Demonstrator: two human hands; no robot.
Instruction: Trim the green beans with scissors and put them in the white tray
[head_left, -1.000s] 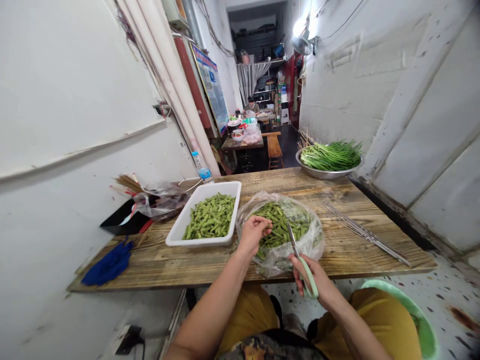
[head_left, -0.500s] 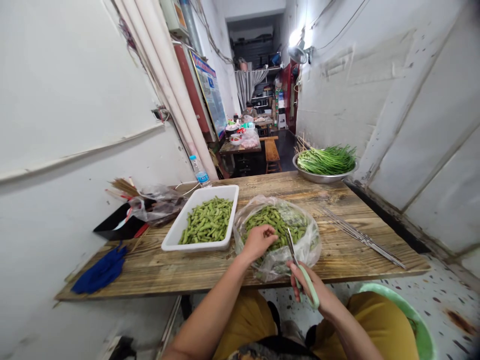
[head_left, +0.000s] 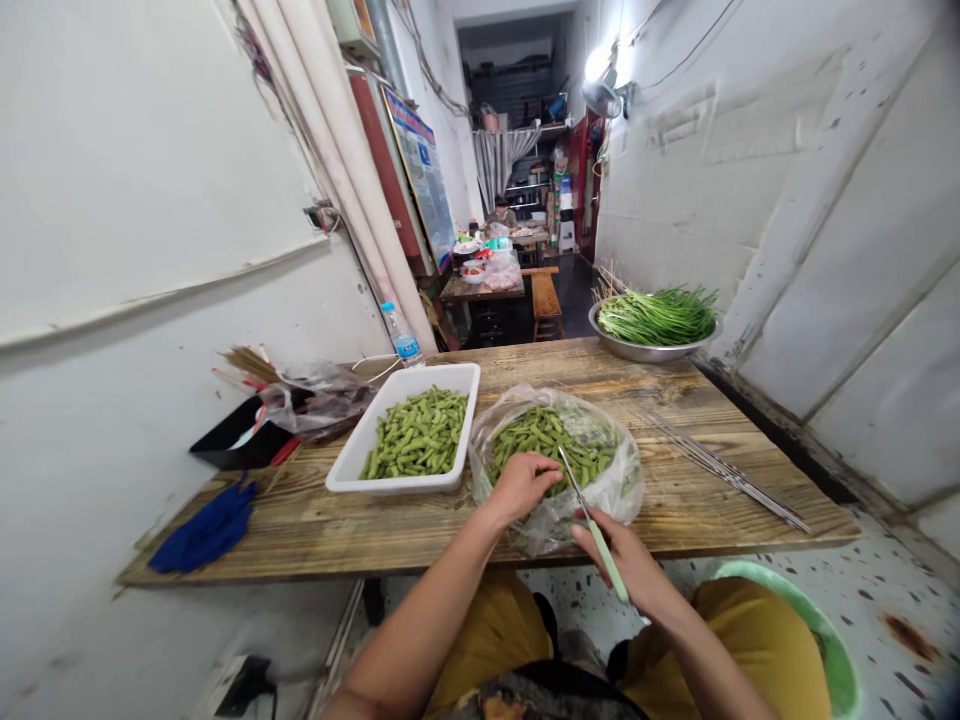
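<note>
My right hand (head_left: 621, 558) is wrapped round scissors (head_left: 602, 553) with pale green handles, their blades pointing up and left. At the blade tips, my left hand (head_left: 525, 487) is closed in a pinch; anything small between its fingertips is hidden against the green behind. Both hands are over the near side of a clear plastic bag (head_left: 628, 490) lying open, full of green soybean pods (head_left: 536, 430). Left of the bag stands a white tray (head_left: 471, 405), with more pods (head_left: 420, 432) spread across its bottom.
Metal skewers (head_left: 731, 475) lie at right on the wooden table (head_left: 420, 530). Behind them stands a metal bowl (head_left: 652, 352) of green stalks (head_left: 660, 317). At left are a blue cloth (head_left: 204, 530), a black box (head_left: 232, 440) and a water bottle (head_left: 403, 338). A green basin (head_left: 836, 640) is on the floor.
The scissors have turned edge-on, and their blades now look closed, with the tips nearer my left fingertips. My left hand keeps its pinch in nearly the same place. The view has shifted slightly.
</note>
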